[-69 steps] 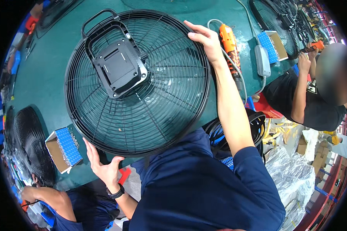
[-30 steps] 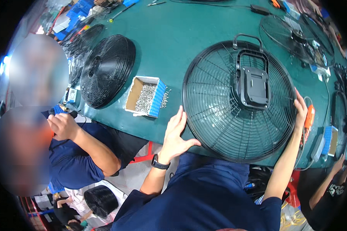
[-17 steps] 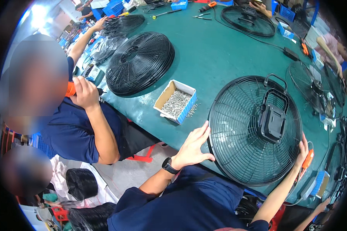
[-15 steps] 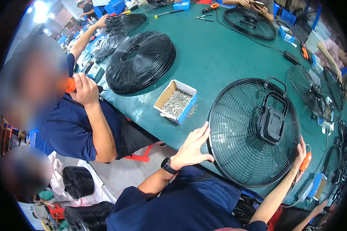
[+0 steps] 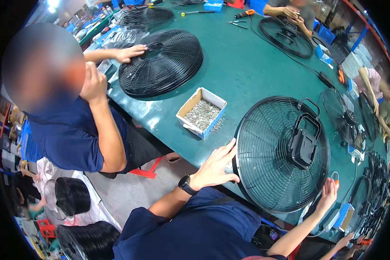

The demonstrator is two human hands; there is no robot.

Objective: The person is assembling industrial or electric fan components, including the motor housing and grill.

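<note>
A round black fan with a wire guard [image 5: 264, 151] stands in front of me at the table's near edge. Its dark motor housing [image 5: 302, 149] and looped metal handle [image 5: 310, 108] face upward. My left hand [image 5: 214, 167], wearing a black watch [image 5: 187, 185], has its fingers stretched out against the guard's left rim. At the lower right of the rim, my right hand [image 5: 327, 197] is closed around an orange power screwdriver [image 5: 336, 183]. Most of that tool is hidden by my fingers, and a pale cord loops above it.
An open box of screws [image 5: 201, 115] sits left of the fan, with loose screws [image 5: 218, 125] beside it. Stacked black fan guards [image 5: 160, 65] lie farther left, under a co-worker's hand [image 5: 131, 53]. More fans and co-workers line the right side.
My right hand has left the guard's rim and closed on the orange screwdriver. My left hand stays at the rim. The co-worker's hand has moved from the far guards to the nearer stack.
</note>
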